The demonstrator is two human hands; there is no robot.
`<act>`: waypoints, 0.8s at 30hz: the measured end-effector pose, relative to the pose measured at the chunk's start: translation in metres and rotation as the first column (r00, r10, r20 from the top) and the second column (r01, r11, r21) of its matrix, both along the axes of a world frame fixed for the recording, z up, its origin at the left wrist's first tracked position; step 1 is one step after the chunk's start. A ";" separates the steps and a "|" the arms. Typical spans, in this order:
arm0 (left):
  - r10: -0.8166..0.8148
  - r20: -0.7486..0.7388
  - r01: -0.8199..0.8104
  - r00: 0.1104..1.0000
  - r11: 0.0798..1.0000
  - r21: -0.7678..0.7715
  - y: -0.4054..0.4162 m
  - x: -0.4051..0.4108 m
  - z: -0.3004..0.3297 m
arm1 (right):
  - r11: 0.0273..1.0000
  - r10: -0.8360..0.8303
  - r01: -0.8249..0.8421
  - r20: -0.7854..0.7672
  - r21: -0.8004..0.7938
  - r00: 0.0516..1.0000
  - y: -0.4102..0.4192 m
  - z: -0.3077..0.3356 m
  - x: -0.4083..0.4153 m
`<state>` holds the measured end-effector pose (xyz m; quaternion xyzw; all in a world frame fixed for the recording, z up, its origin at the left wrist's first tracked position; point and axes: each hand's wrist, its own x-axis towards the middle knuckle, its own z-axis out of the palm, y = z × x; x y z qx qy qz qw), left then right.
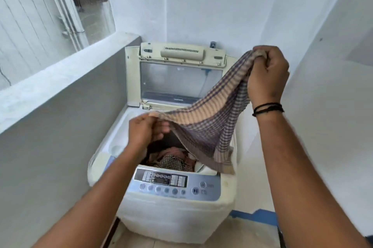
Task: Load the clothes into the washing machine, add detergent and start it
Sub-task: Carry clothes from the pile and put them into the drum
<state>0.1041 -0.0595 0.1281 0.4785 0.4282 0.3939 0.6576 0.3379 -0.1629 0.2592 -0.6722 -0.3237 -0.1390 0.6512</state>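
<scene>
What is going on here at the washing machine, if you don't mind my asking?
A person is loading laundry into a top-loading washing machine whose lid stands open. Both hands hold a checked cloth spread above the drum: the left hand grips its lower corner, the right hand its raised corner. Other clothes already lie in the drum. No detergent is in view.

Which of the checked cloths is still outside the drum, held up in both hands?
The large blue-and-beige checked cloth, stretched between the left hand and right hand above the opening. The other, a small dark-checked cloth, already lies in the drum.
</scene>
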 end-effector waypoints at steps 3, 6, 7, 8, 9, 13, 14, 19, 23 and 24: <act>0.155 0.114 -0.160 0.981 0.986 0.038 0.030 0.003 0.019 | 0.996 0.085 -0.087 -0.079 -0.025 0.993 0.030 -0.023 0.020; 0.253 0.126 -0.265 0.959 0.960 0.088 0.045 0.006 0.019 | 0.985 0.147 -0.159 -0.152 -0.069 0.977 0.055 -0.053 0.027; 0.273 0.118 -0.284 0.955 0.955 0.086 0.048 0.005 0.014 | 0.981 0.153 -0.171 -0.177 -0.094 0.972 0.061 -0.064 0.025; 0.293 0.109 -0.302 0.950 0.951 0.074 0.050 0.003 0.006 | 0.975 0.161 -0.188 -0.205 -0.120 0.965 0.067 -0.077 0.024; 0.307 0.094 -0.313 0.947 0.948 0.061 0.052 0.001 -0.003 | 0.966 0.173 -0.210 -0.227 -0.149 0.958 0.073 -0.090 0.022; 0.277 -0.093 -0.276 0.956 0.961 0.024 0.056 -0.011 -0.049 | 0.871 0.230 -0.316 -0.256 -0.377 0.939 0.083 -0.147 0.011; 0.243 -0.161 -0.247 0.956 0.969 -0.001 0.057 -0.013 -0.062 | 0.813 0.241 -0.350 -0.279 -0.464 0.929 0.082 -0.165 0.009; -0.076 -0.539 -0.017 0.839 0.986 -0.165 0.054 -0.029 -0.117 | 0.269 0.233 -0.419 -0.363 -0.867 0.902 0.062 -0.239 0.006; -0.213 -0.645 0.014 0.734 0.954 -0.299 0.062 -0.040 -0.141 | -0.066 0.133 -0.468 -0.473 -0.881 0.871 0.048 -0.269 0.001; -0.215 -0.642 -0.005 0.736 0.946 -0.323 0.068 -0.040 -0.143 | -0.077 0.080 -0.497 -0.502 -0.865 0.861 0.048 -0.274 0.003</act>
